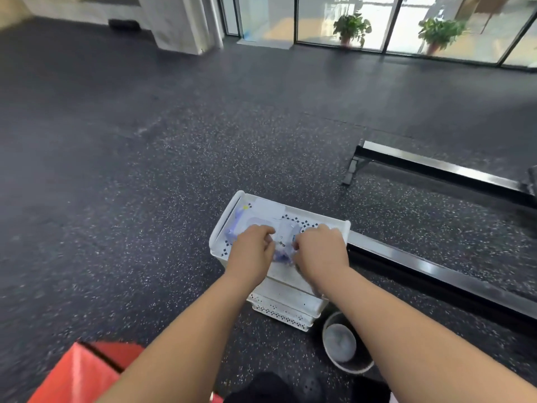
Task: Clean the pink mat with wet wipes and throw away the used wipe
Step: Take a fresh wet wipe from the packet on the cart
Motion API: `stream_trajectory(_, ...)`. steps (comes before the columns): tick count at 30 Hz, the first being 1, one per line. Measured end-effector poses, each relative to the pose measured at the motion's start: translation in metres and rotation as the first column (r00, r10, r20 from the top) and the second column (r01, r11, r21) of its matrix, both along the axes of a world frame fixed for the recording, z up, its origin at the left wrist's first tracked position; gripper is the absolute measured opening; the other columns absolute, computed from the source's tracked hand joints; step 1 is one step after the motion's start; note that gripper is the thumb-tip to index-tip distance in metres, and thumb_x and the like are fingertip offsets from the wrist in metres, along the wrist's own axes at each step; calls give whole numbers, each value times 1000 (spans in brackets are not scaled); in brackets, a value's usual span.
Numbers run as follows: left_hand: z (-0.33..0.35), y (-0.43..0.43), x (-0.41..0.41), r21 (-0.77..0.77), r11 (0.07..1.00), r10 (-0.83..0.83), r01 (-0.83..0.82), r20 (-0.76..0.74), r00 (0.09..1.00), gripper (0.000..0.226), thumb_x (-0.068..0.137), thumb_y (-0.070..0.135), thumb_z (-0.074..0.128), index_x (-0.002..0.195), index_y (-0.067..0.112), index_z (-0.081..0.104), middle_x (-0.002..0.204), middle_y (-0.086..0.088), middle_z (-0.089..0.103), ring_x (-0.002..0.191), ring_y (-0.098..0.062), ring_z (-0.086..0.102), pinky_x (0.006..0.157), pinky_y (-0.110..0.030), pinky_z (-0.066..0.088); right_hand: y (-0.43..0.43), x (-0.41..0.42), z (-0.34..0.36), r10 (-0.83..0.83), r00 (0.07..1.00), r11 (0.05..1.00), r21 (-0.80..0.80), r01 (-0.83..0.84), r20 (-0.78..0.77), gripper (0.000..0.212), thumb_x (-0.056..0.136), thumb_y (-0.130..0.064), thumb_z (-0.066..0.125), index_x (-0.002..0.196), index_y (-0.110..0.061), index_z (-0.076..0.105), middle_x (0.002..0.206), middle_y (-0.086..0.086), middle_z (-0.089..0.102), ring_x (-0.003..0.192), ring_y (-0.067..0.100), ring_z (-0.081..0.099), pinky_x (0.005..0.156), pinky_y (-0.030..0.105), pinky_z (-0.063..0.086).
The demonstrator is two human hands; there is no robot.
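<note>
While both arms reach forward, floor [145, 184]: one, speckled rubber.
Black metal rails [436, 167]: two, at right.
Red-pink mat [78, 373]: one, lower left, well apart from both hands.
White tiered cart [290, 286]: one.
Round bin [345, 347]: one, near the cart's base.
Potted plants [351, 26]: two, by the windows.
Left hand [251, 247], right hand [321, 253]: fingers curled on the wet-wipe pack [284, 238] in the cart's top tray.
Pack print: blurred, unreadable.

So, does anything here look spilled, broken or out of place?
Nothing stands out. The left hand and right hand grip the wipes pack in the white basket, and the small bin stands upright beside it.
</note>
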State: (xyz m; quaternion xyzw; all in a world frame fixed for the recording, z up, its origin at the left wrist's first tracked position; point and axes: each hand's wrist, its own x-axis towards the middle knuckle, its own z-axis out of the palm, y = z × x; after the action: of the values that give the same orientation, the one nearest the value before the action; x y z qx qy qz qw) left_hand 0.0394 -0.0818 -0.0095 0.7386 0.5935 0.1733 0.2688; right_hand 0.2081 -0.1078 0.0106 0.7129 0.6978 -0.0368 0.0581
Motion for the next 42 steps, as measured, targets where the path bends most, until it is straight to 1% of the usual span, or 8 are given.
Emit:
stream_trajectory(4,8,21,-17,26,999,24,-22,-96,995,31,101,20,61,131,21,66,119,2,65,104,-20,64,92,-40,51,27,-13,9,-24,975,999,25,30,-222,20,91,-33,59,102,-32,75,99,-5,73,97,24,62,81,34,51)
stream_trajectory(9,7,47,-34,47,998,-29,42,-256,966,37,100,19,62,136,21,64,139,0,55,130,-24,51,103,-41,48,57,-34,6,-34,925,999,-13,32,-379,22,93,-36,60,110,-34,74,105,-7,73,101,20,65,83,34,56)
stream_trajectory(13,4,63,-47,2,995,-96,101,-303,948,35,100,24,65,135,25,66,137,4,53,129,-22,50,101,-40,49,77,-57,5,-56,924,998,-51,39,-379,21,94,-35,59,109,-35,74,103,-7,73,97,21,67,80,34,57)
stream_trajectory(17,3,78,-53,-30,988,-155,152,-284,946,30,99,29,67,128,28,69,128,5,54,121,-22,52,97,-42,50,94,-76,-3,-70,970,995,-87,51,-235,21,89,-18,62,100,-30,75,98,-3,71,88,24,67,73,35,58)
stream_trajectory(25,1,90,-52,-38,979,-202,199,-305,931,3,91,22,69,93,24,70,109,1,54,103,-26,56,79,-43,51,98,-88,-1,86,996,993,-85,-82,37,21,98,-14,52,113,-19,65,116,5,60,113,26,57,74,36,39)
stream_trajectory(30,-1,89,-51,-39,980,-199,196,-287,937,13,91,16,62,95,22,73,107,0,53,102,-27,56,75,-40,49,94,-93,-13,28,999,992,-120,-33,-42,25,99,-18,48,121,-12,58,122,8,55,117,26,52,78,37,45)
stream_trajectory(36,0,89,-53,-58,984,-176,167,-208,962,28,98,30,68,125,28,71,123,5,55,119,-20,53,95,-41,49,96,-73,-20,-11,974,997,-81,-8,-226,18,98,-22,43,104,-12,56,104,9,58,98,29,54,70,39,41)
stream_trajectory(42,3,90,-52,-93,987,-151,134,-203,968,31,96,34,73,126,30,69,125,5,54,123,-20,53,98,-41,48,92,-60,-17,-55,917,996,-89,22,-396,12,94,-24,48,94,-16,57,91,3,61,83,27,58,75,44,52)
